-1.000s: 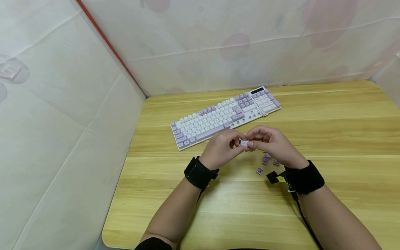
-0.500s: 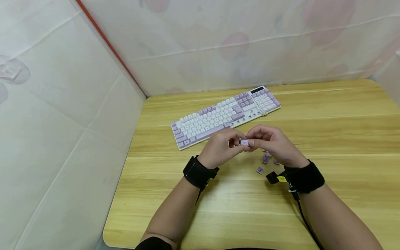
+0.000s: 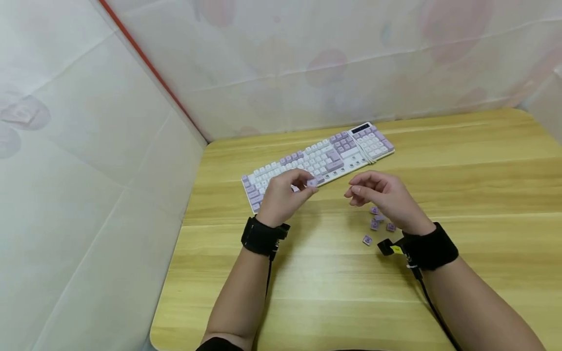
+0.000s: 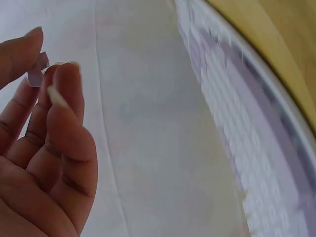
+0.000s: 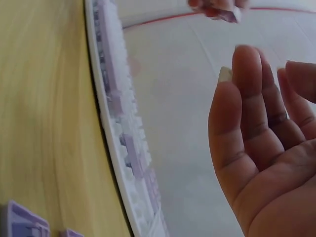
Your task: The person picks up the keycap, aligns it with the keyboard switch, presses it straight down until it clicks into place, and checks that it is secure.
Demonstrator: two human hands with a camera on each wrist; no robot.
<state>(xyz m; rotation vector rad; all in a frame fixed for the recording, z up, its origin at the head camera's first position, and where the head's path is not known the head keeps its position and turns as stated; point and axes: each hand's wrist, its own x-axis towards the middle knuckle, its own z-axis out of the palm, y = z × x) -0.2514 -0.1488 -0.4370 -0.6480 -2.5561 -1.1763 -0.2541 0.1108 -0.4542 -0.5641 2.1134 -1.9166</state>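
Observation:
My left hand (image 3: 283, 195) pinches a pale purple keycap (image 3: 312, 183) between its fingertips, above the front edge of the keyboard (image 3: 316, 156). The same small keycap (image 4: 37, 74) shows at the fingertips in the left wrist view. My right hand (image 3: 386, 197) holds nothing; its fingers hang loosely curved over the table, to the right of the left hand. The keyboard is white and purple, with bare switches along part of its front row at the right. Several loose purple keycaps (image 3: 374, 224) lie on the table beside and below the right hand.
A wooden table (image 3: 325, 292) carries everything. A bundled white cable (image 3: 363, 151) lies across the keyboard's right part. Pale patterned sheets (image 3: 281, 73) stand behind and to the left of the table. A black cable (image 3: 434, 307) runs from the right wrist strap.
Earlier both hands met at the keycap. The right hand has let go, and the left has moved left and slightly away with it. The right hand has stayed nearly in place.

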